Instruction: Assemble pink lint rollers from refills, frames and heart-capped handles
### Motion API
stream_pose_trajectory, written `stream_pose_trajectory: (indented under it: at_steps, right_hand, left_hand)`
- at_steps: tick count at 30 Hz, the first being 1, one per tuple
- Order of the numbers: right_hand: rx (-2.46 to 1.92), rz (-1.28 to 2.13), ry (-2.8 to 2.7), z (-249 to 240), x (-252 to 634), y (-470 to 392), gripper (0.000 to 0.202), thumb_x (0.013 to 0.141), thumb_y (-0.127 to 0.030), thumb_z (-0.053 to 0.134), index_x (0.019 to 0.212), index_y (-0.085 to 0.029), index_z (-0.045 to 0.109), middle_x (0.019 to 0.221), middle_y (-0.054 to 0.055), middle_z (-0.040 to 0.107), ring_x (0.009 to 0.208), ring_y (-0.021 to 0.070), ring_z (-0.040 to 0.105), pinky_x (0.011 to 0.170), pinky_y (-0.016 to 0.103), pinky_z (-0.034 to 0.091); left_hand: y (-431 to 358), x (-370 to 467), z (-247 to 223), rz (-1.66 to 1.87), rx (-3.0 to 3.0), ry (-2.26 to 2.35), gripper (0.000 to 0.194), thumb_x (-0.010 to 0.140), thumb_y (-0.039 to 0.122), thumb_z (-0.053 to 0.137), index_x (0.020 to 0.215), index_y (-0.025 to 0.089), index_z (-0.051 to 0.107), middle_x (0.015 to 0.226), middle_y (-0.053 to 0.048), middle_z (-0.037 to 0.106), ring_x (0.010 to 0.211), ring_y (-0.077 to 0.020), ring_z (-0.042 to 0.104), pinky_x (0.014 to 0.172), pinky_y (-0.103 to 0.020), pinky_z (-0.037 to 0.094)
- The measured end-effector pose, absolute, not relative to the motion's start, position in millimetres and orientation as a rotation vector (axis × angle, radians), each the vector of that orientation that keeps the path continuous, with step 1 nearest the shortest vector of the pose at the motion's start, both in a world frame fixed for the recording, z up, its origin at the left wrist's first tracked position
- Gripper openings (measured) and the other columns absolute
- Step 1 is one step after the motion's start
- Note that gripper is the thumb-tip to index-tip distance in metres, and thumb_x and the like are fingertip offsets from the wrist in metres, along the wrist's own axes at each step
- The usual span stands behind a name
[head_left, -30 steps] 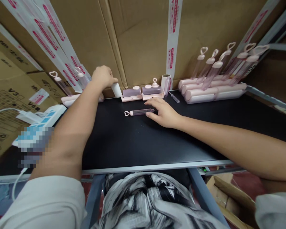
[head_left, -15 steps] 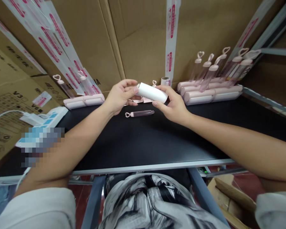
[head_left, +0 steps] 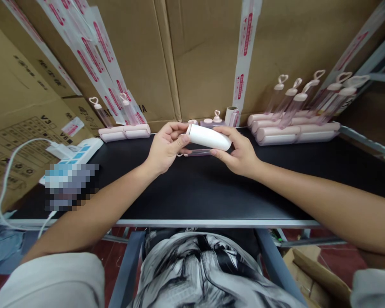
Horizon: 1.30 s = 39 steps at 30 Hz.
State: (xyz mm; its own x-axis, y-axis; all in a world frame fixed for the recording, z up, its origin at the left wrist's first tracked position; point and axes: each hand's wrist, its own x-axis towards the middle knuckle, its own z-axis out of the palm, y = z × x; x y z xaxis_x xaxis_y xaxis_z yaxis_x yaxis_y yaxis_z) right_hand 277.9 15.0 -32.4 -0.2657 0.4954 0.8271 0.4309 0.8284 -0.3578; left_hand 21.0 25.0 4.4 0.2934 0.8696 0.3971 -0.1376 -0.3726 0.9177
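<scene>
Tube: I find the tube (head_left: 209,137) between the left hand (head_left: 165,147) and the right hand (head_left: 239,149), over the table (head_left: 192,192).
Wand: on the table, partly hidden by the tube and hands, I note a wand (head_left: 197,152).
Behind: small cases (head_left: 212,123) are partly hidden beyond the tube; an upright cylinder (head_left: 231,116) stands behind its right end, the carton wall (head_left: 205,55) farther back.
Left: I record paired cases (head_left: 125,133) with uprights (head_left: 125,109), and a power strip (head_left: 80,154) nearer me.
Right: stacked cases (head_left: 295,132) bearing several uprights, well apart from the tube.
</scene>
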Motion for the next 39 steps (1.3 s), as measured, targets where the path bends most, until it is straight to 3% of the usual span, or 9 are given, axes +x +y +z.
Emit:
stream_pose_trajectory:
  at_steps: [8, 14, 20, 24, 27, 30, 33, 35, 39]
  right_hand:
    - [-0.71, 0.173, -1.884, -37, 276, 13, 0.054, 0.095, -0.055, 0.078, 0.14, -0.025, 0.068, 0.136, 0.013, 0.077, 0.123, 0.0362, 0.075, 0.108, 0.051, 0.057]
    - [-0.72, 0.476, -1.56, -34, 274, 22, 0.058, 0.084, -0.06, 0.089, 0.123, -0.028, 0.061, 0.126, 0.01, 0.075, 0.112, 0.0326, 0.075, 0.098, 0.05, 0.062]
    - [-0.664, 0.747, -1.268, -21, 272, 28, 0.061, 0.071, -0.063, 0.098, 0.105, -0.031, 0.058, 0.114, 0.005, 0.077, 0.118, 0.033, 0.075, 0.097, 0.052, 0.066]
    - [-0.595, 1.016, -1.109, -19, 276, 29, 0.066, 0.069, -0.057, 0.1, 0.114, -0.036, 0.058, 0.122, 0.0, 0.077, 0.123, 0.0307, 0.075, 0.095, 0.052, 0.068]
    - [-0.607, 1.117, -1.087, -20, 280, 34, 0.062, 0.071, -0.054, 0.097, 0.117, -0.036, 0.059, 0.126, 0.0, 0.078, 0.118, 0.0306, 0.076, 0.091, 0.054, 0.069]
    - [-0.675, 1.083, -1.13, -23, 281, 40, 0.051, 0.072, -0.049, 0.092, 0.11, -0.03, 0.063, 0.123, 0.005, 0.079, 0.11, 0.0317, 0.076, 0.087, 0.053, 0.069]
    - [-0.788, 0.898, -1.236, -24, 280, 44, 0.04, 0.073, -0.042, 0.087, 0.104, -0.026, 0.066, 0.118, 0.008, 0.079, 0.107, 0.0318, 0.075, 0.089, 0.05, 0.066]
    - [-0.868, 0.754, -1.325, -25, 281, 45, 0.038, 0.073, -0.04, 0.084, 0.103, -0.024, 0.067, 0.116, 0.008, 0.078, 0.108, 0.0317, 0.074, 0.092, 0.05, 0.063]
    - [-0.986, 0.574, -1.49, -26, 283, 43, 0.042, 0.069, -0.036, 0.082, 0.106, -0.023, 0.068, 0.11, 0.006, 0.077, 0.105, 0.0315, 0.07, 0.096, 0.052, 0.058]
  left_hand:
    - [21, 27, -13, 1.298, 1.653, 0.704, 0.074, 0.071, 0.055, 0.102, 0.119, 0.023, 0.055, 0.14, -0.011, 0.076, 0.095, -0.0168, 0.079, 0.067, -0.021, 0.064]
    - [21, 37, -3, 1.173, 1.728, 0.801, 0.072, 0.081, 0.054, 0.095, 0.136, 0.018, 0.065, 0.143, -0.016, 0.073, 0.11, -0.0262, 0.078, 0.062, -0.021, 0.063]
    - [29, 69, 11, 1.086, 1.642, 0.98, 0.024, 0.104, 0.034, 0.07, 0.113, 0.014, 0.081, 0.108, -0.009, 0.077, 0.09, -0.0168, 0.072, 0.055, -0.019, 0.06]
    - [30, 91, 11, 0.997, 1.558, 1.093, 0.018, 0.102, 0.017, 0.063, 0.102, 0.015, 0.082, 0.091, -0.005, 0.071, 0.073, -0.0123, 0.063, 0.044, -0.017, 0.049]
    - [33, 102, 9, 0.924, 1.594, 1.088, 0.027, 0.095, 0.006, 0.06, 0.101, 0.017, 0.084, 0.088, -0.004, 0.072, 0.067, -0.0112, 0.059, 0.043, -0.018, 0.041]
    - [47, 109, 10, 0.807, 1.809, 1.036, 0.033, 0.088, 0.003, 0.059, 0.097, 0.019, 0.086, 0.086, -0.004, 0.076, 0.063, -0.0138, 0.059, 0.051, -0.025, 0.048]
    - [81, 108, 19, 0.802, 2.197, 1.074, 0.03, 0.084, 0.003, 0.062, 0.088, 0.018, 0.088, 0.084, -0.006, 0.08, 0.077, -0.021, 0.07, 0.083, -0.04, 0.062]
    - [112, 102, 30, 0.916, 2.375, 1.291, 0.029, 0.082, 0.004, 0.066, 0.093, 0.018, 0.089, 0.095, -0.009, 0.084, 0.095, -0.027, 0.075, 0.099, -0.045, 0.06]
    - [165, 89, 49, 0.644, 2.47, 1.843, 0.029, 0.085, 0.013, 0.071, 0.108, 0.013, 0.088, 0.116, -0.021, 0.083, 0.113, -0.0358, 0.075, 0.106, -0.052, 0.058]
